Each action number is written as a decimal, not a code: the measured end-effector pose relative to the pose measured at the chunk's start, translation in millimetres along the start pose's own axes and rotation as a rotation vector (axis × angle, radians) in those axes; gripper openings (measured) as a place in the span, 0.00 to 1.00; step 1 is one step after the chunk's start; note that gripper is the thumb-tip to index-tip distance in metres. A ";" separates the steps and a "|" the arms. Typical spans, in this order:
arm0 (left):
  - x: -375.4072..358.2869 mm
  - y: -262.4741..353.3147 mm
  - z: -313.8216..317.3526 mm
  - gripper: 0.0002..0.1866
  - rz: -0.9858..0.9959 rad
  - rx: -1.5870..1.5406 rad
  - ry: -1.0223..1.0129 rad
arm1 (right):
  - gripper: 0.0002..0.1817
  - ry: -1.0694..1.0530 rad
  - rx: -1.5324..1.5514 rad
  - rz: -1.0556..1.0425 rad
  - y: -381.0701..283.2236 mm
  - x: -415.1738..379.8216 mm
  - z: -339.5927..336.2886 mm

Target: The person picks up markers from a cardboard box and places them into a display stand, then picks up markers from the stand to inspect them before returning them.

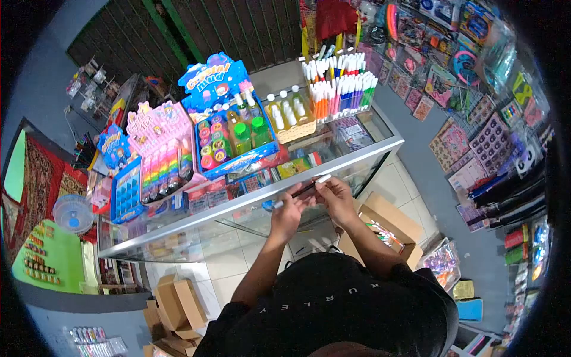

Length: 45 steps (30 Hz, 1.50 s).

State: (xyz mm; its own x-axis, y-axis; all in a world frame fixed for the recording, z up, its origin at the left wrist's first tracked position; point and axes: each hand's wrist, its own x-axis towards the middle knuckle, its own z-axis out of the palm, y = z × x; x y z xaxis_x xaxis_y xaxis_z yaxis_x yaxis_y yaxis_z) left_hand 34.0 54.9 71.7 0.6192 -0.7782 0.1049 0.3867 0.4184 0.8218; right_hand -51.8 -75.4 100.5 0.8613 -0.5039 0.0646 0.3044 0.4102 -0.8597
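A marker with a dark barrel [306, 191] and a white cap is held between my two hands, in front of the glass counter's front edge. My right hand [336, 200] pinches it near the white cap end. My left hand [288, 215] has its fingers closed around the other part, where a pale end sticks out beside the fingers. Past the counter edge stand rows of white-capped markers [342, 89] in several colours. An open cardboard box [389, 215] with more markers in it sits on the floor by my right forearm.
On the glass counter [267, 191] stand a blue display box [237, 163] of slime jars, a pink display box [160, 128] and a basket of bottles [292, 128]. Packaged goods hang on the right wall [437, 196]. Opened cartons [181, 300] and a fan [73, 213] are at left.
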 end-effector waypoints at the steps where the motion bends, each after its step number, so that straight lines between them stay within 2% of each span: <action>1: -3.3 -2.2 -1.0 0.28 -0.078 0.055 0.017 | 0.09 0.004 -0.006 -0.032 -2.4 4.9 -3.6; 3: -13.1 1.6 -2.4 0.30 -0.158 0.091 -0.026 | 0.08 0.007 -0.021 -0.093 -10.8 19.3 -17.9; 4: -17.7 4.5 -2.1 0.31 -0.158 0.092 -0.051 | 0.06 0.087 -0.169 -0.157 -27.3 30.1 -20.7; 5: -23.6 6.6 -2.6 0.31 -0.158 0.092 -0.074 | 0.04 0.079 -0.287 -0.331 -47.8 43.6 -20.6; 6: -31.1 8.5 -4.7 0.31 -0.183 0.085 -0.063 | 0.01 0.114 -0.438 -0.421 -54.2 66.0 -40.4; 7: -38.2 9.6 -8.0 0.31 -0.211 0.072 -0.057 | 0.01 0.122 -0.566 -0.591 -69.2 88.1 -50.0; 8: -45.5 10.5 -11.8 0.31 -0.240 0.059 -0.050 | 0.03 0.239 -0.553 -0.624 -94.9 102.0 -38.1; 10: -59.1 11.7 -21.4 0.31 -0.275 0.057 -0.029 | 0.08 0.232 -0.519 -0.843 -124.6 141.0 -42.5; 12: -70.2 10.9 -32.6 0.31 -0.290 0.076 -0.004 | 0.16 0.369 -0.614 -0.901 -156.1 166.1 -28.5; 13: -76.2 11.3 -35.2 0.30 -0.278 0.069 0.017 | 0.17 0.368 -0.709 -0.919 -164.0 178.8 -27.3; 18: -96.2 7.3 -49.6 0.29 -0.241 0.064 0.111 | 0.21 0.300 -1.142 -0.978 -175.2 242.3 -38.9; 21: -102.3 10.8 -51.2 0.27 -0.227 0.017 0.156 | 0.21 0.203 -1.223 -0.887 -163.0 261.2 -40.9; 22: -103.6 10.9 -51.8 0.27 -0.226 0.017 0.175 | 0.18 0.185 -1.225 -0.826 -160.1 261.4 -39.7; 26: -106.6 10.9 -59.5 0.28 -0.209 0.002 0.210 | 0.10 0.113 -1.209 -0.836 -154.1 272.7 -43.0; 29: -105.5 10.0 -63.6 0.28 -0.204 -0.019 0.218 | 0.11 0.323 -1.220 -1.028 -163.4 279.7 -41.4; 30: -105.8 9.8 -64.3 0.28 -0.206 -0.026 0.224 | 0.13 0.365 -1.263 -1.033 -169.6 283.2 -40.5; 33: -104.3 9.1 -64.8 0.28 -0.212 -0.008 0.233 | 0.17 0.288 -1.293 -0.914 -181.6 292.5 -34.5; 34: -103.9 8.3 -65.5 0.28 -0.212 -0.009 0.232 | 0.17 0.256 -1.337 -1.016 -180.7 301.0 -37.3; 37: -101.6 7.2 -67.0 0.28 -0.211 -0.011 0.226 | 0.14 0.206 -1.456 -0.788 -192.0 318.9 -33.3; 40: -101.6 8.3 -67.3 0.27 -0.212 -0.010 0.220 | 0.11 0.196 -1.227 -0.894 -197.8 333.0 -28.9; 44: -103.6 8.9 -70.5 0.27 -0.223 -0.021 0.231 | 0.11 0.306 -1.266 -0.829 -194.6 370.7 -54.4; 45: -104.9 9.0 -71.5 0.27 -0.229 -0.023 0.236 | 0.12 0.325 -1.193 -0.840 -193.4 366.4 -55.1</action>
State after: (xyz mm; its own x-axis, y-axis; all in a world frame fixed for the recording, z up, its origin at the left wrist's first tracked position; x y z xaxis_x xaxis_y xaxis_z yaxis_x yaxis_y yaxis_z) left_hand 21.4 173.8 28.1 0.6546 -0.7246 -0.2155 0.5474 0.2577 0.7962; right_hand 182.5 -381.3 262.5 0.4334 -0.4802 0.7626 0.0111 -0.8433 -0.5374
